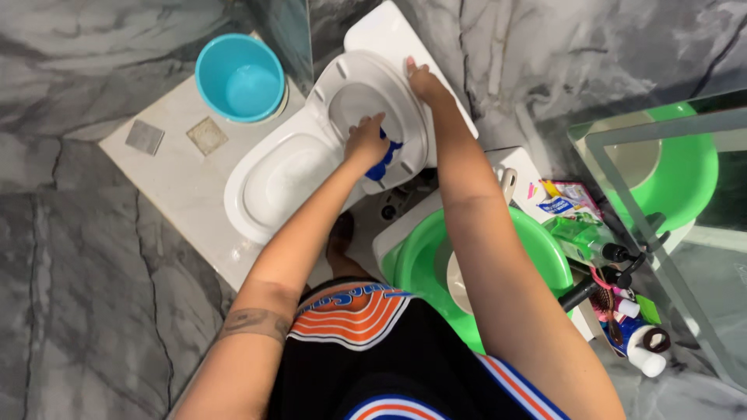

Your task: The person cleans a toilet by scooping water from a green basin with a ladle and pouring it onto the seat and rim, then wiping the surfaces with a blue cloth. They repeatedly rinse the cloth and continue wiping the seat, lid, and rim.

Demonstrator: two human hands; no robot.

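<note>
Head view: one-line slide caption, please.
Left hand wipes raised white toilet lid with blue cloth; right hand steadies it.

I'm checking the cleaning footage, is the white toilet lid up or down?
Up. The white toilet lid is raised against the cistern; the right hand holds its edge while the left hand presses a blue cloth to its underside.

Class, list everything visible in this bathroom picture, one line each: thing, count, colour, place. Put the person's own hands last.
toilet: one, white, centre, seat and lid raised
blue cloth: one, blue, against the raised lid, under the left hand
bucket: one, turquoise, on the floor beside the toilet
green basin: one, green, low at the right
second green basin: one, green, behind the glass panel
spray bottle: one, clear green, right of the basin
left hand: one, pressing the blue cloth
right hand: one, on the lid's edge
</note>
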